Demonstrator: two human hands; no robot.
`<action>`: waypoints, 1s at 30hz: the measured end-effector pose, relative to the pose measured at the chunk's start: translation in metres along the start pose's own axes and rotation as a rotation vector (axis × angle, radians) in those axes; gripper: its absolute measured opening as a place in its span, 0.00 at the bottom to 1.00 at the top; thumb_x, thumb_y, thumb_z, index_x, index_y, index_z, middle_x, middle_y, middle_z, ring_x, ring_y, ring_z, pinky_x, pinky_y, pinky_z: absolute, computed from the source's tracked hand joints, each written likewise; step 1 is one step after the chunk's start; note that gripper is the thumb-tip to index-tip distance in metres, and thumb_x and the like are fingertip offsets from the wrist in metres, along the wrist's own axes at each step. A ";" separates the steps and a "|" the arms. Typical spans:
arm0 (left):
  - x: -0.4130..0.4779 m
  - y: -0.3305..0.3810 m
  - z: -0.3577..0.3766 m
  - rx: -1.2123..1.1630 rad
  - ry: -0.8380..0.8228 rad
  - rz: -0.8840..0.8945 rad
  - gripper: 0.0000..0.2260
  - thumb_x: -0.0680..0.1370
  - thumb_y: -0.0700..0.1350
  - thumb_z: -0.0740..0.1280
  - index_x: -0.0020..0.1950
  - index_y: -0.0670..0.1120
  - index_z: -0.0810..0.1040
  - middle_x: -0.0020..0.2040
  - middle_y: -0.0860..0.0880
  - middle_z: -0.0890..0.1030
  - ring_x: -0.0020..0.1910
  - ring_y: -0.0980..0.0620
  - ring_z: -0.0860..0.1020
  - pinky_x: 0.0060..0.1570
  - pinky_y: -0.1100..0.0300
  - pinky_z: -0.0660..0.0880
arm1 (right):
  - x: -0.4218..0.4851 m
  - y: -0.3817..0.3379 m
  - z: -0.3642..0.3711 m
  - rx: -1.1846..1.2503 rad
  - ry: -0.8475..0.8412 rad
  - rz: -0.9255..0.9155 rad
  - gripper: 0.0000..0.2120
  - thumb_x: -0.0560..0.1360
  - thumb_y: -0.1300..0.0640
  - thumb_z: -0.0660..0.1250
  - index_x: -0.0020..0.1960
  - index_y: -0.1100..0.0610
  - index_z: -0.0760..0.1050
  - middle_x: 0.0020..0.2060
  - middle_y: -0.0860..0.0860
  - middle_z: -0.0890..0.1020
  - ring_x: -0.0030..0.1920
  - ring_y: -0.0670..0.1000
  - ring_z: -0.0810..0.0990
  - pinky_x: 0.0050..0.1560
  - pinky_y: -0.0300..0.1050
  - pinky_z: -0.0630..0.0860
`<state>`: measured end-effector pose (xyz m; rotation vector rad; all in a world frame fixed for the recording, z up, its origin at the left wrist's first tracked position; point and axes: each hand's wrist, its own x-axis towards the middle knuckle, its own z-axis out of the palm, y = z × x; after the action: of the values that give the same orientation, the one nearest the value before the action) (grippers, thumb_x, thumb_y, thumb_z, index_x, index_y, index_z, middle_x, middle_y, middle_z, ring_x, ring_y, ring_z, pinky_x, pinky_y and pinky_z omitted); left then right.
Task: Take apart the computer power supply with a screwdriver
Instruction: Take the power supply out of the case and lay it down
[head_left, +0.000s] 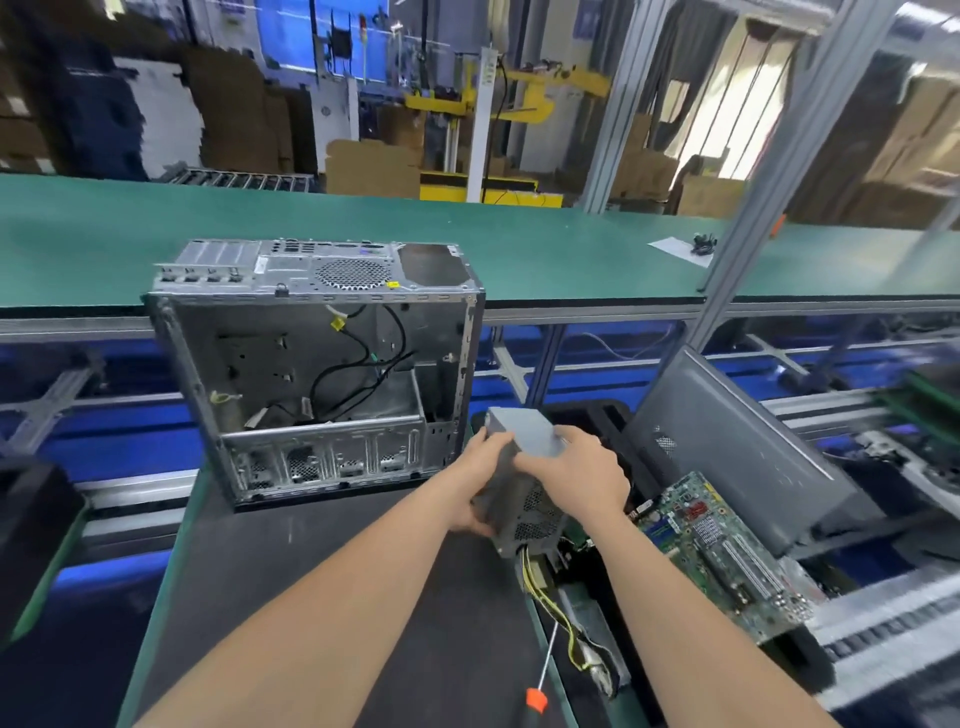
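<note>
grey metal power supply box with mesh vents (524, 499) held tilted in the air above the right edge of the dark work mat (311, 597), just right of the open silver computer case (317, 374). left hand (470, 483) grips its left side, fingers curled underneath. right hand (587, 467) clasps its top, fingers wrapped over. yellow and black wires (530, 577) hang below. orange-handled screwdriver (540, 670) lies on the mat, untouched.
</note>
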<state>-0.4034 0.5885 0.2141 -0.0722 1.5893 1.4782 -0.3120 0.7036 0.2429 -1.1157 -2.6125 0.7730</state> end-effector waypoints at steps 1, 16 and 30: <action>-0.004 -0.003 -0.005 0.010 0.004 0.001 0.28 0.77 0.70 0.63 0.75 0.73 0.59 0.79 0.45 0.64 0.53 0.40 0.75 0.56 0.28 0.75 | -0.006 -0.003 0.000 0.030 -0.005 0.017 0.42 0.58 0.30 0.69 0.71 0.42 0.74 0.47 0.44 0.76 0.47 0.51 0.73 0.43 0.47 0.70; -0.050 -0.053 -0.088 -0.173 -0.025 -0.065 0.39 0.66 0.69 0.76 0.72 0.54 0.70 0.75 0.41 0.68 0.71 0.33 0.71 0.60 0.25 0.72 | -0.065 -0.049 0.041 0.104 -0.090 -0.003 0.45 0.57 0.32 0.75 0.72 0.43 0.74 0.60 0.48 0.82 0.60 0.54 0.81 0.56 0.51 0.79; -0.032 -0.058 -0.113 0.085 0.568 0.122 0.42 0.63 0.67 0.79 0.69 0.58 0.63 0.69 0.46 0.65 0.61 0.41 0.71 0.51 0.47 0.77 | -0.042 -0.051 0.067 -0.063 -0.475 -0.468 0.55 0.59 0.41 0.83 0.81 0.45 0.62 0.70 0.46 0.75 0.67 0.52 0.75 0.64 0.55 0.77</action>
<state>-0.4147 0.4644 0.1733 -0.3805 2.1382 1.5664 -0.3387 0.6179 0.2149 -0.3139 -3.1187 0.9326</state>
